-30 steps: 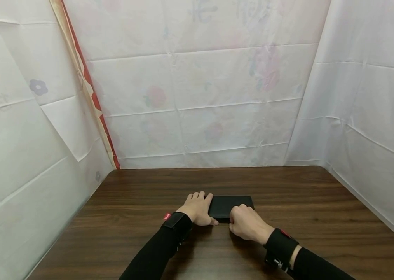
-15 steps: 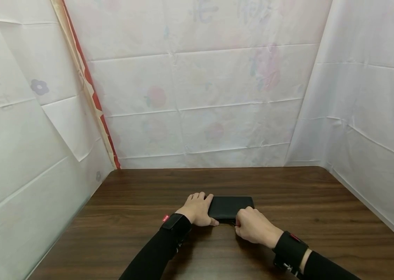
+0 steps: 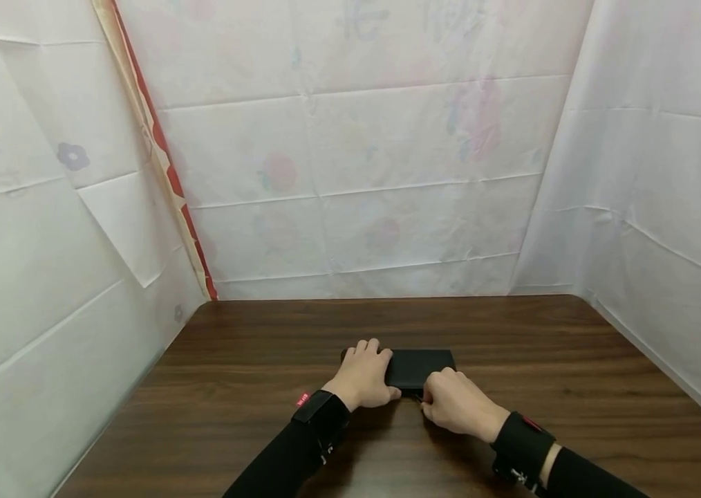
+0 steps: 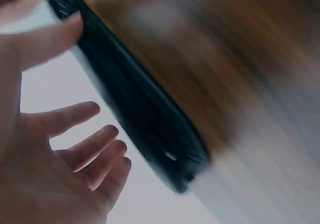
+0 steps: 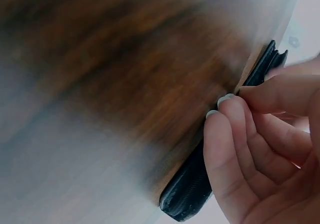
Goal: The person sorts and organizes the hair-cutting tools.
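Note:
A flat black wallet [image 3: 420, 368] lies on the wooden table, long side across. My left hand [image 3: 363, 377] spreads over its left part; in the left wrist view the thumb [image 4: 55, 41] touches its near side, while the loosely bent fingers appear above it. My right hand [image 3: 459, 407] is at the near edge, right of centre. With thumb and curled fingers it pinches something small there, likely the zipper pull, mostly hidden by the fingertips [image 5: 225, 100]. The wallet's near side [image 4: 135, 104] is blurred, and ribbed lines show at its end [image 5: 187, 194].
Brown wood-grain table [image 3: 251, 346] surrounds the wallet. White, faintly printed sheets [image 3: 350, 173] hang behind and on both sides. A red and cream strip [image 3: 170, 173] runs down the back left corner. Black bands circle both wrists.
My right hand has slid to the right along the near edge, then stayed about there. My left hand has shifted right over the wallet, so its left corner shows beside the fingers.

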Tool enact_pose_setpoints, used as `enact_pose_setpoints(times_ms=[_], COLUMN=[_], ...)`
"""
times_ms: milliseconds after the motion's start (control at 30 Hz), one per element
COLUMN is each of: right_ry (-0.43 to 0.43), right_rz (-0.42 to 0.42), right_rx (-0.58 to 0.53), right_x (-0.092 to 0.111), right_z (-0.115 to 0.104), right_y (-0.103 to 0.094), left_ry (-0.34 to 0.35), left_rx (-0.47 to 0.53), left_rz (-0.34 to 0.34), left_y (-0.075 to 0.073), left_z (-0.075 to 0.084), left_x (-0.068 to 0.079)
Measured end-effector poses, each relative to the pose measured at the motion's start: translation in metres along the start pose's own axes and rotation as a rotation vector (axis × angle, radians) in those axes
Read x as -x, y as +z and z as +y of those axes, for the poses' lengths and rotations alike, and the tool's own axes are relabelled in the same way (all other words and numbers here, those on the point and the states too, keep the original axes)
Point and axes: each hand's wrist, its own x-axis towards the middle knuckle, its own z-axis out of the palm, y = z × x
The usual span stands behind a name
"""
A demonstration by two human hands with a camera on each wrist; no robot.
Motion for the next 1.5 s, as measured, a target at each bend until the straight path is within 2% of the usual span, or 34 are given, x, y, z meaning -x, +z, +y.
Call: enact_pose_setpoints(times_ms=[100,233,333,533,733,867,967,1200,1367,1500], right_ry=[-0.014,-0.028,-0.042,-0.077,-0.101,-0.113,-0.105,-0.075,-0.019,0.004], right_rz=[0.006,0.011,0.018,0.044,0.069,0.088,0.088,0.045,0.049,0.094], right_rx=[0.002,0.013,0.03,0.061,0.086,0.092,0.08,0.043,0.07,0.136], right_x=[0.0,0.001,0.002,0.002,0.001,0.001,0.002,0.002,0.004,0.0], right_z=[0.0,0.0,-0.001,-0.003,-0.005,-0.007,-0.008,-0.008,-0.001,0.006], right_y=[-0.001,-0.001,-0.001,0.002,0.004,0.006,0.005,-0.003,-0.014,-0.021], left_ry=[0.041,0.037,-0.015,-0.128,-0.196,-0.242,-0.266,-0.304,-0.304,-0.298], left_rx=[0.113,0.35,0.499,0.654,0.814,0.933,0.948,0.893,0.831,0.759], left_rz=[0.063,0.061,0.024,-0.01,-0.012,-0.007,-0.009,-0.02,-0.005,0.034], left_y=[-0.004,-0.004,-0.002,0.007,0.017,0.019,0.019,0.02,0.024,0.025], left_z=[0.01,0.021,0.028,0.035,0.036,0.037,0.039,0.042,0.043,0.045], left_x=[0.004,0.007,0.008,0.005,0.001,0.0,0.0,-0.001,-0.001,0.001])
